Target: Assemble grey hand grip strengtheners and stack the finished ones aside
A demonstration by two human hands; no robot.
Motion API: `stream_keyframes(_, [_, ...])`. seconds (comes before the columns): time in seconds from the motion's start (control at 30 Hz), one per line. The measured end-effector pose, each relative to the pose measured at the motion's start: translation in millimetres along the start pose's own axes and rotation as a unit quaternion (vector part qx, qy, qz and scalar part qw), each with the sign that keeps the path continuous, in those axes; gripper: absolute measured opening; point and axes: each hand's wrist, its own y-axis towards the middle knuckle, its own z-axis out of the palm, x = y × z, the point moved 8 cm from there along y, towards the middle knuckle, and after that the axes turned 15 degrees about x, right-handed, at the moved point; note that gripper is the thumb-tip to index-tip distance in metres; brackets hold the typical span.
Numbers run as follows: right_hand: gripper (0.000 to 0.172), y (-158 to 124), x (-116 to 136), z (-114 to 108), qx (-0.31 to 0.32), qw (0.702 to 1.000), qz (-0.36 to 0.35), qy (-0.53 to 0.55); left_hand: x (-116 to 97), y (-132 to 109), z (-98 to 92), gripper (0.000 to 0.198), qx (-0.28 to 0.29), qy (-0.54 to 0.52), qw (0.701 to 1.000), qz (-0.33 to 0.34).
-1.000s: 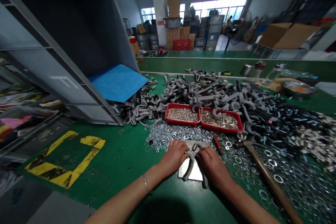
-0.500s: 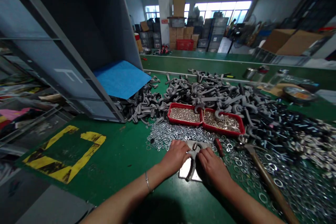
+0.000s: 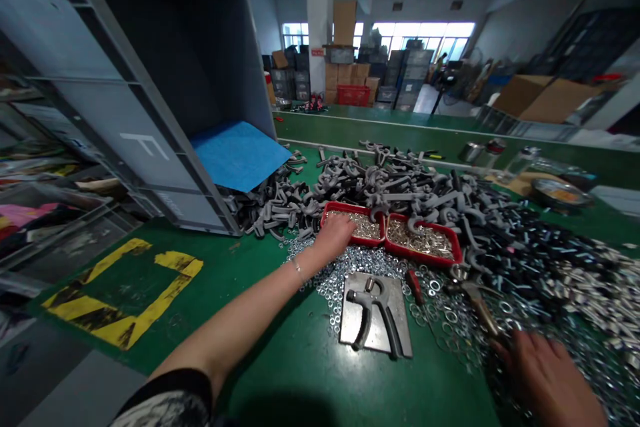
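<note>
Green workbench [image 3: 225,267]: washers [image 3: 327,287] lay scattered.
Hand gripper [image 3: 373,298]: it lay on the metal plate [image 3: 400,310].
Left hand [image 3: 336,237]: in the red tray [image 3: 369,241] it was; finger spread, couldn't tell.
Right hand [image 3: 550,370]: blurred at the hammer [image 3: 484,317]; I couldn't read its hold.

We find open counter [image 3: 295,353] between the left forearm [image 3: 240,313] and the metal plate [image 3: 396,297], and along the plate's near edge, where a hand can pass low. On the plate, a grey hand grip [image 3: 371,298] obstructs. Beyond it we meet loose washers [image 3: 360,261], two red trays [image 3: 423,257], the left one occupied by the left hand [image 3: 336,235], then heaped grey handles [image 3: 390,177]. A crate [image 3: 107,110] walls off the far left; rightward, a hammer [image 3: 481,310] and the blurred right hand [image 3: 555,377] block passage.
</note>
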Motion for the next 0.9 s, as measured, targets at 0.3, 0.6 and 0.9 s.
stream_keyframes(0.3, [0.031, -4.8, -33.2, 6.9, 0.012, 0.963, 0.108, 0.246, 32.6, 59.8, 18.0, 0.035, 0.067, 0.039, 0.992, -0.096])
stream_keyframes(0.6, [0.041, 15.8, 89.2, -29.0, 0.159, 0.895, 0.035, 0.415, 31.8, 43.3, 11.5, 0.018, -0.016, -0.022, 0.997, -0.066])
stream_keyframes(0.9, [0.04, 46.2, 130.1, -9.2, 0.263, 0.857, -0.033, 0.441, -7.0, -28.7, 2.0, 0.013, -0.073, -0.25, 0.965, 0.029])
